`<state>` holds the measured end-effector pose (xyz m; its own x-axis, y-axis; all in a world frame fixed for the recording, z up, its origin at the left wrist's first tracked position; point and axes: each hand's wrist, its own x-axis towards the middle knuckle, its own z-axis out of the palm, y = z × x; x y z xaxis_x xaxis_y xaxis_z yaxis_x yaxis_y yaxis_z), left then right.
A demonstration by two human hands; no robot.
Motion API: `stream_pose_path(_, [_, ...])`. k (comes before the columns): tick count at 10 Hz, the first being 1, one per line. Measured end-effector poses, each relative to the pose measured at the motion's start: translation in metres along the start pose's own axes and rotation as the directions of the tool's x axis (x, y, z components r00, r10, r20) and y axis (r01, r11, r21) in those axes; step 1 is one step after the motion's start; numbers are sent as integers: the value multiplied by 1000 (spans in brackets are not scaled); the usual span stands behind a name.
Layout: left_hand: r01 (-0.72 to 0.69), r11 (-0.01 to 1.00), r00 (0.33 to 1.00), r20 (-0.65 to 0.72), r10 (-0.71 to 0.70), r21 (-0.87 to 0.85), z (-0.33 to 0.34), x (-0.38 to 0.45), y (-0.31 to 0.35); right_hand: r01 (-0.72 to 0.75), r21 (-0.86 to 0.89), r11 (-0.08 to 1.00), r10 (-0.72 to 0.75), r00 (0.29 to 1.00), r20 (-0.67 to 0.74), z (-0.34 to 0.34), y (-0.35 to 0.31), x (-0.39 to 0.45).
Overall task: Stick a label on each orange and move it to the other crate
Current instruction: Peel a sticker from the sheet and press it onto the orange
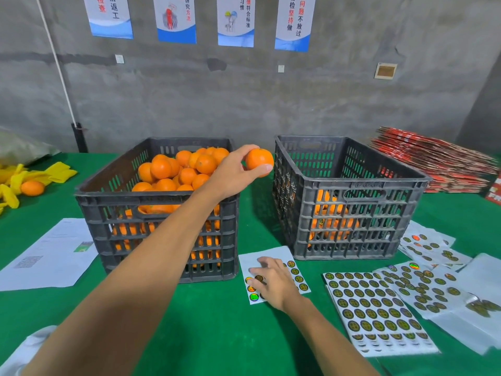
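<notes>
Between the two dark slatted plastic crates (349,196), a round orange (259,158) is pinched by left hand (233,175) fingertips; right hand (273,280) fingers are spread on the small white label sheet (273,256), so a label could easily get creased or the orange dropped.

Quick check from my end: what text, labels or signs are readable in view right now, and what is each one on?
"后返工" and red "检查": first wall poster.
"讲究方法": second poster.
"习惯符合标准": third poster.
"问题不放过", "自检坚持做": fourth poster.
Label sheets, printed paper with its QR code, wall plaque, red cartons: too small or blurred.
</notes>
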<state>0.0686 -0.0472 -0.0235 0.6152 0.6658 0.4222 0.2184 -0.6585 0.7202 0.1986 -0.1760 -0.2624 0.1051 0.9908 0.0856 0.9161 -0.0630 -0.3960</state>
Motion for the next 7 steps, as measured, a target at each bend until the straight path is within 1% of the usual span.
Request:
stream_pose_path(1, [0,1000,1000,-1,0,6,0,-1,1,-55,30,998,56,997,-52,5,2,1])
stream_pose_path(2, [1,1000,1000,-7,-1,2,0,-1,2,-72,82,994,79,994,-82,7,0,4])
stream_pose_path(3, [12,1000,1000,-7,-12,-16,-1,0,2,-36,81,996,44,994,-102,6,-2,5])
stream_pose_path(4, [15,1000,1000,-5,-15,-19,-1,-1,2,47,-9,999,-48,987,-150,8,-2,2])
stream_pose_path(5, [11,1000,1000,-3,-11,-12,0,-1,2,94,-97,991,-114,968,-225,11,-3,-4])
stream_pose_path(6, [11,1000,1000,-3,-11,-8,-1,-1,1,135,-191,972,-180,954,-239,11,-5,-4])
stream_pose_path(7, [9,1000,1000,-2,-9,-11,-1,0,0,141,-248,958,-204,947,-250,12,-7,-4])
